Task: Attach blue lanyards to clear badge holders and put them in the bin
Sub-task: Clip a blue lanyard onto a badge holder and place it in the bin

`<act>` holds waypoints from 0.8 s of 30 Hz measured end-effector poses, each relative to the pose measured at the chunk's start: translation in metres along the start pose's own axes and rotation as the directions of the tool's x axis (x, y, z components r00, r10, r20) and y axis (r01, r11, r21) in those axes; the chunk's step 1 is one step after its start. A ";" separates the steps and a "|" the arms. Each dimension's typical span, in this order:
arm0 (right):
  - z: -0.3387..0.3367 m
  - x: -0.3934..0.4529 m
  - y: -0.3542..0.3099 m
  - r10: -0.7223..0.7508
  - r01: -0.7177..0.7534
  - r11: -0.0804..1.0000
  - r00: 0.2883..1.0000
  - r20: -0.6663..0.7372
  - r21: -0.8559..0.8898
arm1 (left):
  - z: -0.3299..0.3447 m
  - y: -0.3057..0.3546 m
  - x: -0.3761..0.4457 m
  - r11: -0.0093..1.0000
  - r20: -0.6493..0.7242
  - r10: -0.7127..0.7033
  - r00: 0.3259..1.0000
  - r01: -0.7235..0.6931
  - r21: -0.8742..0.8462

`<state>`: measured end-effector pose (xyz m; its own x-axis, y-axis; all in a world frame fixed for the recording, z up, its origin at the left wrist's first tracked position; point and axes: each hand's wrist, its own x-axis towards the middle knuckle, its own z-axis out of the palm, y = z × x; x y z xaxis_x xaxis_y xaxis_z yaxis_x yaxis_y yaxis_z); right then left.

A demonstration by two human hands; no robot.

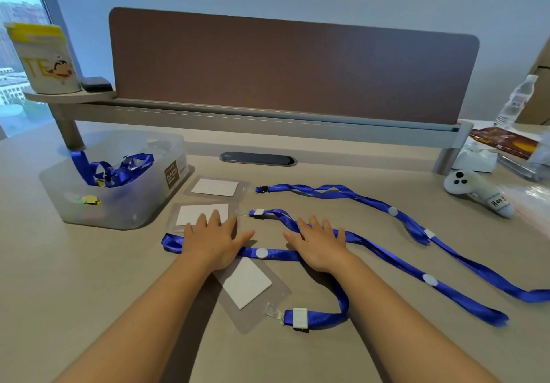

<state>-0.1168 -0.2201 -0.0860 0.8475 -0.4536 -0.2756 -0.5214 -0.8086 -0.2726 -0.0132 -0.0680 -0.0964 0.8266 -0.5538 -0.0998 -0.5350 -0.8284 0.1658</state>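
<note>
Nearest the person, a clear rectangular badge holder with a white card (248, 289) lies clipped to a blue ribbon lanyard (269, 253). That pair looks finished. Just beyond the holder, the left hand (214, 244) and right hand (320, 247) lie flat with fingers spread, pressing the strap, gripping nothing. Next, I judge, comes gathering that strap and holder together. Beyond the holder and left, the frosted plastic bin (119, 201) already holds tangled blue lanyards with holders.

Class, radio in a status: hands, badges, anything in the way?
Left hand and right hand flat, open on lanyard. Three holders on desk; bin partly filled. Nothing in the way.
</note>
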 end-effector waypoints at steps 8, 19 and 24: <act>-0.015 0.014 0.000 -0.168 0.172 0.983 0.984 -0.057 0.069 | -0.012 -0.030 0.003 0.999 0.017 0.023 1.000 -0.022 -0.039; 0.004 -0.027 -0.045 -0.231 0.238 0.970 0.968 -0.096 0.060 | -0.019 -0.023 -0.054 0.956 -0.056 0.153 0.987 -0.162 -0.244; 0.007 -0.041 -0.044 -0.117 0.125 0.991 0.984 -0.132 0.054 | -0.013 -0.022 -0.083 0.941 -0.199 0.204 0.959 -0.248 -0.229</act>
<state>-0.1293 -0.1637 -0.0688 0.9082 -0.4018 -0.1174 -0.4163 -0.8373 -0.3545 -0.0682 -0.0029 -0.0785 0.7178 -0.6834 0.1330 -0.6686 -0.6233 0.4056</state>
